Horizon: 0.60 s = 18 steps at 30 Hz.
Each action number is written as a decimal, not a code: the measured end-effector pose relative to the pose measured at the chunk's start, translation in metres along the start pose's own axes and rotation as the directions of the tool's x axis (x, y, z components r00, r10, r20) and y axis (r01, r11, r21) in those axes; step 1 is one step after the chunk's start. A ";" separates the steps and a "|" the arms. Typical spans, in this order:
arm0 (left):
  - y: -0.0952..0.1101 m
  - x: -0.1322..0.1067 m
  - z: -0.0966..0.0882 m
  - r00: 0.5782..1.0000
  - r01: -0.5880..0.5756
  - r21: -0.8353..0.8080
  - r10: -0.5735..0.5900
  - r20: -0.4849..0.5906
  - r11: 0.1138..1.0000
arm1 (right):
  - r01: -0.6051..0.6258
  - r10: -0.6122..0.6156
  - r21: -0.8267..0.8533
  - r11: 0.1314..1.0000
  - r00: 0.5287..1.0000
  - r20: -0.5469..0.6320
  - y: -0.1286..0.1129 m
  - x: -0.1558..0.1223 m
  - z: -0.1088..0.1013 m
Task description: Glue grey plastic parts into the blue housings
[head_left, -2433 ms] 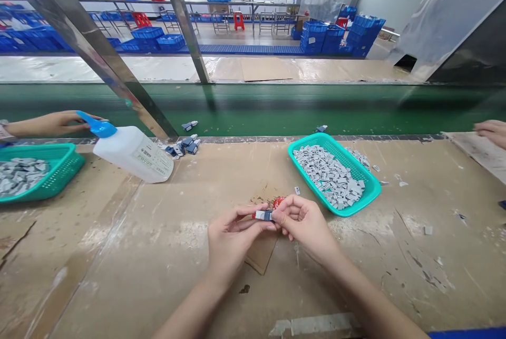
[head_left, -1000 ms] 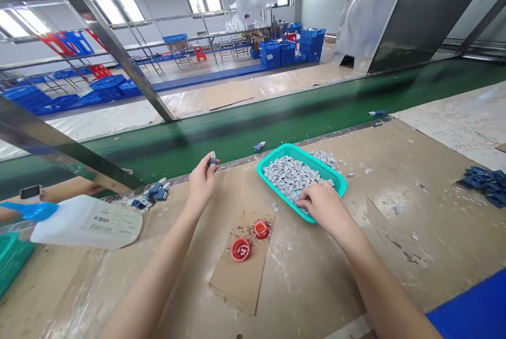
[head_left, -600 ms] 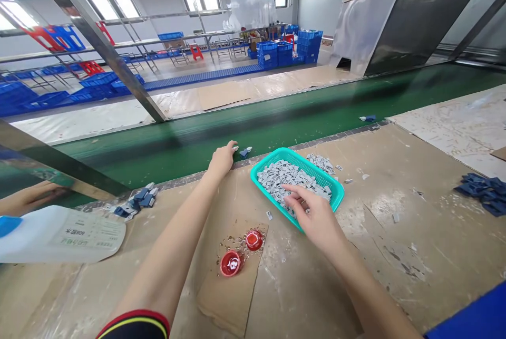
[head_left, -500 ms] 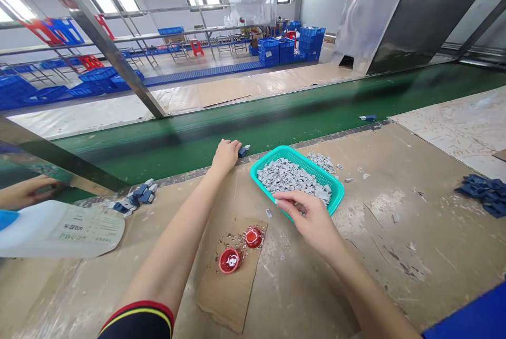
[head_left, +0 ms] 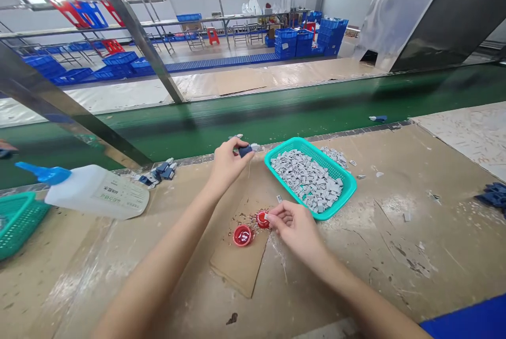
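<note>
My left hand (head_left: 227, 162), near the belt's edge, is closed on a small dark blue piece (head_left: 245, 150) with a pale tip. Between the thumb and fingers of my right hand (head_left: 294, 223) is a small light grey piece (head_left: 268, 216), at the rim of a red cup (head_left: 261, 220); whether it touches I cannot tell. Beside that cup stands another red cup (head_left: 242, 235), with shiny liquid inside. Both are on a cardboard piece (head_left: 241, 265) with wet-looking spots. Right of my hands, a turquoise basket (head_left: 350, 187) holds many small grey pieces (head_left: 306, 175).
A white bottle (head_left: 114, 194) with a blue nozzle leans at the left, near blue and grey pieces (head_left: 163, 171) and a green basket (head_left: 23, 223). Beyond the table runs a green belt (head_left: 284, 109). Metal posts (head_left: 138, 38) rise at the left. Another person's hand (head_left: 7, 149) shows at the left edge.
My left hand has lifted the dark blue piece off the belt's edge, towards me. My right hand has moved from the basket to the red cup. The whole view has shifted.
</note>
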<state>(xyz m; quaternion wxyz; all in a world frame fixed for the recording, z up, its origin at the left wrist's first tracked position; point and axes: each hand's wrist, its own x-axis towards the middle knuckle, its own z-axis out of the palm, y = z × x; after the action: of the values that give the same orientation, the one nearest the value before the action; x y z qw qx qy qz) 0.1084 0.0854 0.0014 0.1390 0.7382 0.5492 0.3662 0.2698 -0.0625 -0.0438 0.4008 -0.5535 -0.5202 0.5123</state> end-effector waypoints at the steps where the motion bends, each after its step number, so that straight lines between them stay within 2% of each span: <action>1: 0.004 -0.014 -0.010 0.999 0.040 -0.111 -0.040 -0.003 0.993 | 0.008 -0.008 -0.009 1.000 1.000 -0.002 0.001 0.000 0.000; 4: 0.012 -0.052 -0.040 0.983 0.171 -0.376 -0.186 -0.002 0.911 | 0.007 -0.007 -0.016 1.000 1.000 0.007 0.003 0.002 0.000; 8: 0.018 -0.095 -0.073 0.929 0.294 -0.601 -0.370 -0.003 0.743 | -0.015 0.015 0.016 1.000 0.999 0.035 0.005 0.003 0.003; 11: 0.023 -0.124 -0.088 0.879 0.359 -0.719 -0.474 0.046 0.596 | -0.058 0.056 0.071 0.996 0.998 0.039 0.002 0.004 0.003; 14: 0.029 -0.151 -0.088 0.802 0.420 -0.767 -0.595 0.062 0.486 | -0.107 0.097 0.169 0.980 0.993 0.067 -0.006 0.002 -0.001; 16: 0.035 -0.167 -0.078 0.740 0.424 -0.808 -0.671 0.049 0.410 | -0.129 0.107 0.236 0.963 0.989 0.104 -0.013 0.000 -0.005; 18: 0.043 -0.178 -0.063 0.705 0.396 -0.851 -0.708 0.043 0.344 | -0.148 0.104 0.307 0.940 0.982 0.154 -0.018 -0.004 -0.009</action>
<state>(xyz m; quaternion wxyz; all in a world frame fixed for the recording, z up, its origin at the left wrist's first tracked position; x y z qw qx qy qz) 0.0723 -0.1053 0.0021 0.4823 0.2771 0.5504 0.6226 0.2755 -0.0633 -0.0244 0.4145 -0.4779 -0.4204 0.6505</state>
